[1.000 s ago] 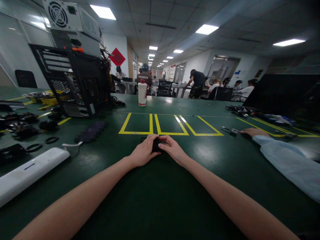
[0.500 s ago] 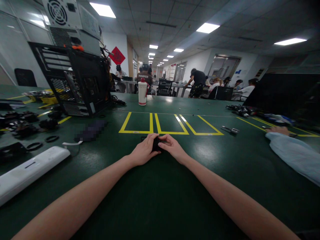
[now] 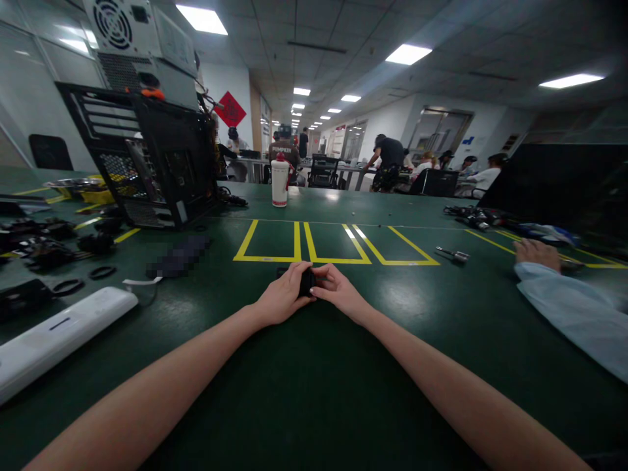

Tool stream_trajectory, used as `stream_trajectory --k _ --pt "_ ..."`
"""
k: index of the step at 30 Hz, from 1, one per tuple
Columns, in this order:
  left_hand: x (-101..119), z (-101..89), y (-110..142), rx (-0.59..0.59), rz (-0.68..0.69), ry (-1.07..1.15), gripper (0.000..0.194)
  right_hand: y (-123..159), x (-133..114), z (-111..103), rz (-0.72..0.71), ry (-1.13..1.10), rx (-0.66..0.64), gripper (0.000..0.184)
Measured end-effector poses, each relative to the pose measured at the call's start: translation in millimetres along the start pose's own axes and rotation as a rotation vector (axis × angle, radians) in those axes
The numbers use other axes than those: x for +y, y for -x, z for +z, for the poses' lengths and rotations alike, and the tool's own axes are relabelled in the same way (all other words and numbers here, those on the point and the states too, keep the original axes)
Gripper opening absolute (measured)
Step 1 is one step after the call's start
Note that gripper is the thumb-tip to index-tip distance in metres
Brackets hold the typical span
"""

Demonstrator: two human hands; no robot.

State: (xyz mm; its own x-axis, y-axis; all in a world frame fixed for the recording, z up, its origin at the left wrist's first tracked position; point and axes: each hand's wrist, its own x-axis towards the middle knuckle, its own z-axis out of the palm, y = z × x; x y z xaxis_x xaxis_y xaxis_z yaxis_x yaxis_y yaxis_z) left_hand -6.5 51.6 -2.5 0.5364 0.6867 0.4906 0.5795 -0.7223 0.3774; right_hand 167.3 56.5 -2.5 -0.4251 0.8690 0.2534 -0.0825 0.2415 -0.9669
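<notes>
- Head view, changes, near: my left hand (image 3: pixel 283 294) and right hand (image 3: pixel 341 290) keep almost the same pose as a second ago. Only my right thumb has shifted slightly on the black part (image 3: pixel 307 285); I judge the work here to stand at the same stage.
- Changes, farther: a co-worker's hand (image 3: pixel 537 255), first seen beside the metal tool (image 3: pixel 460 257), now lies well to its right; I judge my own work unaffected.
- Hands: two, nearly meeting, both clamped on one black part in front of me. My fingers hide most of it; I cannot tell whether it touches the green table (image 3: pixel 314 392).
- Counts, near: one long white case (image 3: pixel 63 333) at left; two black rings (image 3: pixel 101 279) just beyond it.
- Counts, middle: one metal tool at right; three yellow taped outlines (image 3: pixel 341 261) just past my hands.
- Counts, far: one computer case (image 3: pixel 169 163); one lidded cup (image 3: pixel 279 184).
</notes>
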Motion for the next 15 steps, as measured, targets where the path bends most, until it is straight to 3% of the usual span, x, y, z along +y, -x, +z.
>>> stream_trajectory --k 4,8,15 --pt "-0.9 0.7 -0.4 0.004 -0.005 -0.009 0.061 0.8 -1.0 2.7 0.000 0.009 0.059 0.021" --pt "-2.0 1.4 -0.3 -0.003 -0.005 -0.011 0.061 0.5 -4.5 4.5 0.025 0.045 0.094 0.024" --pt "-1.4 0.5 0.6 -0.008 -0.012 -0.018 0.059 -0.1 -3.1 -0.4 0.070 0.030 0.011 0.032"
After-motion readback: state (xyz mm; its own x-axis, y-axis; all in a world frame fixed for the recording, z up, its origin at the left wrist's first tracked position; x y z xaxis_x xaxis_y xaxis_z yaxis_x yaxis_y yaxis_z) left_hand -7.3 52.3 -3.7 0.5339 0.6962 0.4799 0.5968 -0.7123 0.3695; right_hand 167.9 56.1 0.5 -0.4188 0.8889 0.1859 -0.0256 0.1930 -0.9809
